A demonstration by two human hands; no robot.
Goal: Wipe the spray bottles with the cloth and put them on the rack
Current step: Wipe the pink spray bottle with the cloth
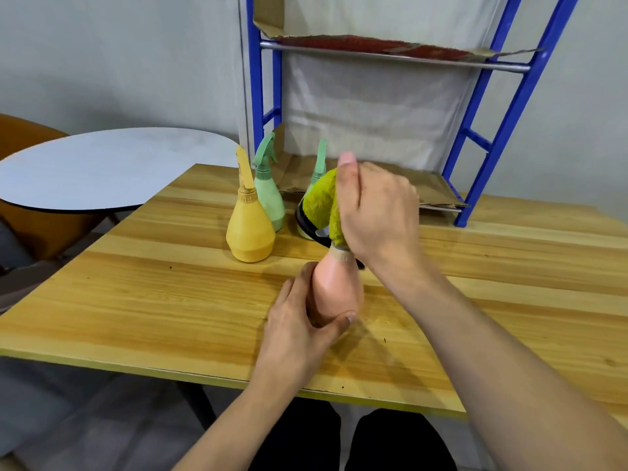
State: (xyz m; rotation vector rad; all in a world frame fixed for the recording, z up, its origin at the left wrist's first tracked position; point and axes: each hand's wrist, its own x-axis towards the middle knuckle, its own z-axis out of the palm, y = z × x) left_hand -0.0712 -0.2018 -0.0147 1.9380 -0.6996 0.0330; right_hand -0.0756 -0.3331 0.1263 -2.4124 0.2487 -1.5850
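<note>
Left hand grip closed round pink spray bottle at counter centre; right hand grip clamps green cloth over its top. Yellow bottle, green bottles at 11 o'clock; blue rack at 1 o'clock

A bottle stands on the wooden table near its front edge, a left hand around its base and a right hand pressing a cloth over its top. Behind it to the left, two bottles stand close together. A third stands behind the cloth. The rack stands at the table's back right; a round table lies left.
</note>
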